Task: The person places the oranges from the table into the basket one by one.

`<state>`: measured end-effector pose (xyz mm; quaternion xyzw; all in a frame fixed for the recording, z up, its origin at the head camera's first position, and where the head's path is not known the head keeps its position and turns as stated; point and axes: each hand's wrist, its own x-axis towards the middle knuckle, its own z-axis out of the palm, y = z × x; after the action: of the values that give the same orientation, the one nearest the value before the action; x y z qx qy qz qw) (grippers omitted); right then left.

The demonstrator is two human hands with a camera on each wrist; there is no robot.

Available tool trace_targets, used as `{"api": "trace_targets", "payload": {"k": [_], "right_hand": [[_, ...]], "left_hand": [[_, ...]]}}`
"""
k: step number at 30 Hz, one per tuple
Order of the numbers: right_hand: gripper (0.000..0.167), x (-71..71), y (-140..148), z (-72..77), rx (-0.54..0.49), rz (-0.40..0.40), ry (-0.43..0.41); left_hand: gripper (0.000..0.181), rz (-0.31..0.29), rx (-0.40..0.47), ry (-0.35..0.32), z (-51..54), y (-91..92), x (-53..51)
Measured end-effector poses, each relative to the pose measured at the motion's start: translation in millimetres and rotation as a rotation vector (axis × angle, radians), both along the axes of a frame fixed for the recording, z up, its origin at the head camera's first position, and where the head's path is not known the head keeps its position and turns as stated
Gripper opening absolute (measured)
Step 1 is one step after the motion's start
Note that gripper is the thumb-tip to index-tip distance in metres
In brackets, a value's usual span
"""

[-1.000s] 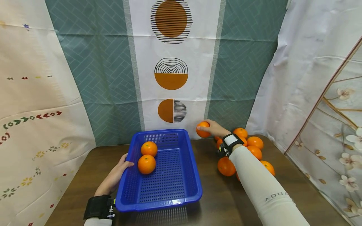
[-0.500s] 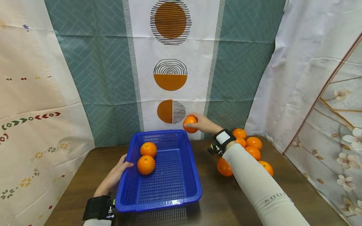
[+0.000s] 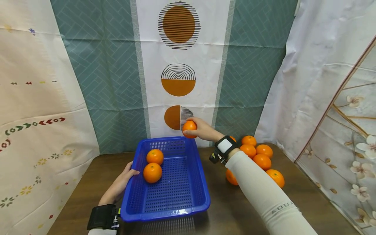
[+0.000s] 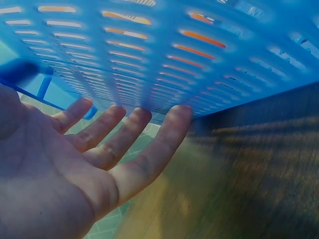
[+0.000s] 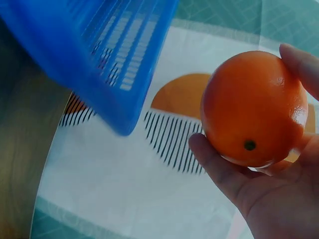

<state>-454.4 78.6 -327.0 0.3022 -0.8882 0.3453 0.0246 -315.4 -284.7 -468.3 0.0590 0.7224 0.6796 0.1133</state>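
Ten visible oranges [image 3: 152, 173]; one basket [image 3: 165, 215]; two hands [image 3: 203, 130]

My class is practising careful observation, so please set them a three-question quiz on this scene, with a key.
1. Counting: how many oranges lie inside the blue basket?
2. Multiple choice: what does the right hand hold?
A) The basket
B) A single orange
C) Nothing
3. True or false: the cluster of oranges on the table lies on the person's right of the basket.

Key:
1. Two
2. B
3. True
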Motion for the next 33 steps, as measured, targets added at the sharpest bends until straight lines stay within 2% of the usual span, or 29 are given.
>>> {"api": "trace_targets", "payload": {"k": [7, 14, 20, 28, 33], "right_hand": [[0.068, 11.3, -31.4, 0.9, -0.067, 0.01, -0.066], [0.067, 13.4, -53.4, -14.3, -0.06, 0.048, -0.064], [0.065, 17.5, -63.0, -24.1, -0.066, 0.046, -0.07], [0.065, 16.4, -78.0, -56.2, -0.101, 0.006, -0.1], [0.064, 17.9, -82.4, -74.6, -0.076, -0.036, -0.11]], "left_hand": [[0.067, 0.026, -0.036, -0.013, -2.8, -2.6, 3.2], [0.067, 0.013, -0.022, -0.008, -4.5, -2.0, 3.7], [0.066, 0.019, -0.02, -0.009, -1.0, 0.0, 3.0], [0.067, 0.02, -0.024, -0.009, 0.9, -0.3, -0.3], [0.067, 0.006, -0.018, -0.001, 0.7, 0.6, -0.6]]}}
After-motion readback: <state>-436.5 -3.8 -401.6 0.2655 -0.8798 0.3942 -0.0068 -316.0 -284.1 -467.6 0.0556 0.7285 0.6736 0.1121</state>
